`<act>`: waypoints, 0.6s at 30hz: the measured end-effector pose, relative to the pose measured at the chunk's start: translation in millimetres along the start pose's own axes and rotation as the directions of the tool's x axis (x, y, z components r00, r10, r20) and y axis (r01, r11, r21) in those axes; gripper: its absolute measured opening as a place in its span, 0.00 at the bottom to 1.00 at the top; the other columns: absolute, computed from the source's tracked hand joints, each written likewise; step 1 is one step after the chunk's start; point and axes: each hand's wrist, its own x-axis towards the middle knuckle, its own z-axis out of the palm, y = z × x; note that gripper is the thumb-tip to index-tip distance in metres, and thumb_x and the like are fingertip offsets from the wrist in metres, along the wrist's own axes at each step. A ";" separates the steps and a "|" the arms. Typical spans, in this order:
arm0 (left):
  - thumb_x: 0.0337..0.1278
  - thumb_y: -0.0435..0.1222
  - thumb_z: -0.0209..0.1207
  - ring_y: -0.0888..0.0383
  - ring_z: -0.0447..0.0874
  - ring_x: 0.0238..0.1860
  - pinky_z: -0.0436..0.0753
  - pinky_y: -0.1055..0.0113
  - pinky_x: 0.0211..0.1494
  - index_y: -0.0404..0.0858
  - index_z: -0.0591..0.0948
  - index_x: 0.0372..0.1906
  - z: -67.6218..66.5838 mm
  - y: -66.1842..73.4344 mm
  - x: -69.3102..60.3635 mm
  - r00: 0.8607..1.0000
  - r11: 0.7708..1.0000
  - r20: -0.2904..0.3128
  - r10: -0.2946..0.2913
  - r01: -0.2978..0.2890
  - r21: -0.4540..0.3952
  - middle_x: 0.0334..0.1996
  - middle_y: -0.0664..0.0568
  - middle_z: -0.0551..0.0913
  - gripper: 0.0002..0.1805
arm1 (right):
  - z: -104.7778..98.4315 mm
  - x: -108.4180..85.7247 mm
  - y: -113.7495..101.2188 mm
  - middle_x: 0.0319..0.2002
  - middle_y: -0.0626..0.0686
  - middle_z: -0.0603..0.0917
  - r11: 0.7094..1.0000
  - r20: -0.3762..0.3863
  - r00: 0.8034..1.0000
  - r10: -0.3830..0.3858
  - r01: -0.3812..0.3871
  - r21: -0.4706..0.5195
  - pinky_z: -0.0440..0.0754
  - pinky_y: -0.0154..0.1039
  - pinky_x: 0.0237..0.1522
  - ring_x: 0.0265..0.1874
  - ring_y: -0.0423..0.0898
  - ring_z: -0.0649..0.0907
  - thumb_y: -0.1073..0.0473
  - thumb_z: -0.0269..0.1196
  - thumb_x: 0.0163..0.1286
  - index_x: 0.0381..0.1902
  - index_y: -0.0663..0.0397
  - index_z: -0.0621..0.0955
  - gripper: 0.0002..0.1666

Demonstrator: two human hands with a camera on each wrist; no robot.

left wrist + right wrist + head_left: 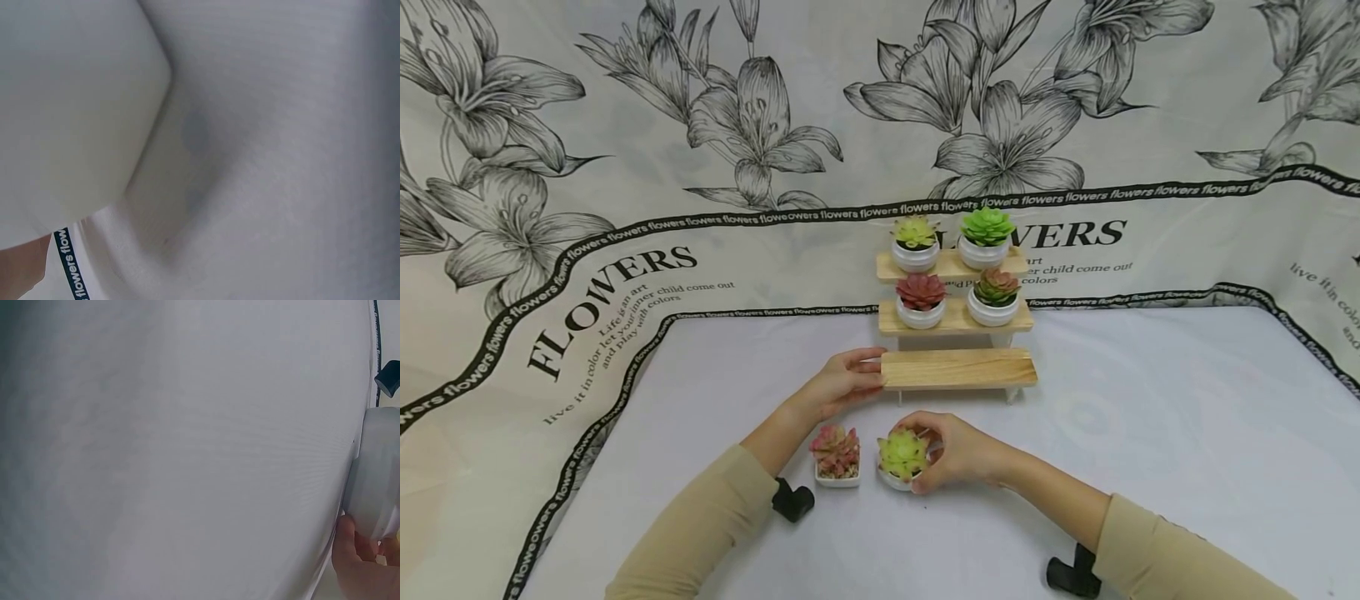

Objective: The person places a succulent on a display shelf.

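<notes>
A three-tier wooden stand (958, 369) stands at the middle of the table. At the left end of its lowest shelf, my left hand (842, 383) holds the plank's edge between thumb and fingers. My right hand (958, 454) grips a round white pot with a yellow-green succulent (903, 454), in front of the stand and low over the table. In the right wrist view, fingers (362, 565) touch a white pot (378, 475). Left of that plant sits a pink succulent (837, 454) in a square white pot. A large pale shape fills the left wrist view's upper left.
On the top shelf are a yellow-green succulent (915, 242) and a bright green one (987, 237). The middle shelf carries a dark red succulent (921, 300) and a green-red one (995, 296). A flower-printed cloth (790, 275) hangs behind the white table (1150, 417).
</notes>
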 end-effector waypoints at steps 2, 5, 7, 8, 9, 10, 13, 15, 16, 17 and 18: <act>0.57 0.20 0.53 0.57 0.77 0.43 0.81 0.67 0.47 0.33 0.67 0.65 0.0 -0.2 0.2 1.000 1.000 0.000 0.001 -0.001 -0.001 0.56 0.37 0.71 0.29 | 0.3 -0.8 -0.4 0.47 0.54 0.74 1.000 -0.005 1.000 0.003 -0.003 -0.004 0.76 0.40 0.41 0.39 0.48 0.73 0.70 0.74 0.42 0.53 0.59 0.74 0.37; 0.57 0.20 0.53 0.58 0.78 0.42 0.81 0.68 0.46 0.33 0.67 0.65 -0.4 -0.1 0.0 1.000 1.000 -0.004 0.001 -0.001 -0.008 0.54 0.39 0.72 0.29 | 0.7 -1.9 -0.9 0.46 0.55 0.74 1.000 -0.008 1.000 0.007 -0.007 -0.013 0.76 0.40 0.41 0.39 0.48 0.73 0.70 0.74 0.42 0.53 0.59 0.75 0.37; 0.57 0.19 0.53 0.58 0.77 0.41 0.81 0.68 0.47 0.32 0.67 0.65 -0.6 -0.1 -0.9 1.000 1.000 -0.008 0.001 -0.001 -0.013 0.53 0.40 0.73 0.29 | 0.7 -3.2 -1.2 0.45 0.55 0.74 1.000 -0.006 1.000 0.008 -0.008 -0.020 0.76 0.40 0.41 0.39 0.48 0.73 0.70 0.74 0.42 0.53 0.59 0.75 0.36; 0.57 0.19 0.53 0.58 0.77 0.41 0.81 0.68 0.47 0.32 0.67 0.65 -0.6 0.0 -1.4 1.000 1.000 -0.008 -0.001 0.000 -0.015 0.52 0.40 0.73 0.29 | 0.7 -3.8 -0.9 0.45 0.55 0.74 1.000 -0.006 1.000 0.009 -0.009 -0.023 0.76 0.40 0.40 0.39 0.48 0.73 0.70 0.74 0.42 0.53 0.58 0.75 0.36; 0.57 0.19 0.53 0.58 0.78 0.41 0.81 0.68 0.47 0.32 0.66 0.65 -0.6 -0.1 -1.6 1.000 1.000 -0.007 0.000 0.000 -0.018 0.52 0.40 0.73 0.29 | 0.4 -4.5 -0.8 0.45 0.54 0.74 1.000 -0.008 1.000 0.012 -0.012 -0.026 0.76 0.40 0.40 0.39 0.48 0.73 0.70 0.74 0.42 0.52 0.58 0.75 0.36; 0.57 0.19 0.53 0.58 0.78 0.41 0.81 0.68 0.48 0.32 0.66 0.65 -0.6 -0.1 -1.7 1.000 1.000 -0.008 -0.001 0.001 -0.021 0.52 0.40 0.73 0.29 | 0.0 -5.3 -0.9 0.45 0.54 0.75 0.999 -0.012 1.000 0.015 -0.015 -0.028 0.76 0.39 0.40 0.39 0.48 0.73 0.69 0.74 0.42 0.52 0.57 0.75 0.36; 0.57 0.19 0.53 0.58 0.78 0.41 0.81 0.68 0.47 0.33 0.66 0.65 0.2 0.5 -2.0 1.000 1.000 -0.007 -0.004 0.004 -0.018 0.52 0.40 0.73 0.29 | -1.8 -7.7 -0.6 0.46 0.53 0.75 0.999 -0.028 0.999 0.019 -0.020 -0.036 0.76 0.39 0.40 0.39 0.48 0.73 0.68 0.74 0.41 0.52 0.55 0.76 0.37; 0.57 0.19 0.53 0.58 0.78 0.40 0.81 0.69 0.46 0.32 0.66 0.65 0.5 0.9 -1.5 1.000 1.000 -0.005 -0.005 0.004 -0.020 0.53 0.40 0.73 0.29 | -3.6 -8.8 -0.9 0.46 0.53 0.75 0.999 -0.043 0.999 0.018 -0.019 -0.046 0.76 0.38 0.41 0.40 0.48 0.73 0.68 0.74 0.41 0.53 0.54 0.76 0.37; 0.57 0.19 0.53 0.59 0.78 0.40 0.82 0.69 0.45 0.33 0.66 0.65 0.8 1.2 -1.4 1.000 1.000 -0.006 -0.006 0.006 -0.019 0.52 0.41 0.73 0.29 | -4.6 -9.5 -1.2 0.47 0.53 0.75 0.999 -0.050 0.999 0.011 -0.013 -0.052 0.77 0.38 0.41 0.40 0.48 0.73 0.67 0.74 0.41 0.53 0.55 0.76 0.37; 0.57 0.19 0.53 0.59 0.78 0.40 0.82 0.70 0.44 0.33 0.66 0.65 1.0 1.3 -1.4 1.000 1.000 -0.004 -0.005 0.005 -0.018 0.52 0.41 0.73 0.29 | -5.6 -10.0 -1.0 0.47 0.54 0.75 0.998 -0.056 0.998 0.004 -0.008 -0.059 0.77 0.38 0.41 0.40 0.48 0.74 0.67 0.74 0.41 0.53 0.56 0.75 0.37; 0.57 0.19 0.53 0.59 0.78 0.39 0.82 0.70 0.44 0.32 0.66 0.65 1.1 1.4 -1.4 1.000 1.000 -0.003 -0.004 0.004 -0.018 0.52 0.41 0.73 0.29 | -6.5 -10.5 -1.3 0.46 0.54 0.75 0.998 -0.064 0.998 0.002 -0.006 -0.062 0.77 0.38 0.42 0.40 0.48 0.74 0.67 0.74 0.41 0.53 0.55 0.76 0.37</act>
